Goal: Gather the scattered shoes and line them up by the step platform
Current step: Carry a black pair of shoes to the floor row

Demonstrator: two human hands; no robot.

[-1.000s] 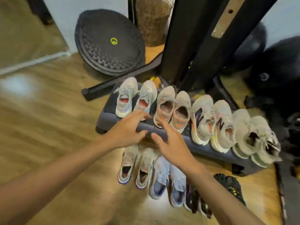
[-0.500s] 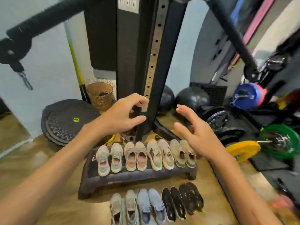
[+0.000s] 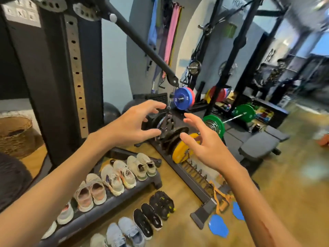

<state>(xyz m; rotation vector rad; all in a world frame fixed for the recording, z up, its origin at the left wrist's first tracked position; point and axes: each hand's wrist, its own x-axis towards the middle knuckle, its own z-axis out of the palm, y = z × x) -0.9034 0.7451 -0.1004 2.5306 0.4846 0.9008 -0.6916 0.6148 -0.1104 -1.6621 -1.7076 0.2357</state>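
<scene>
The wooden floor [image 3: 284, 202] lay open toward the right edge, past the black bench [image 3: 258, 145]. Light shoes [image 3: 114, 177] lined the step platform [image 3: 99, 209]; dark and blue shoes [image 3: 147, 218] ran along its front edge. The left hand [image 3: 131, 125] and right hand [image 3: 204, 145] hovered spread wide, empty.
</scene>
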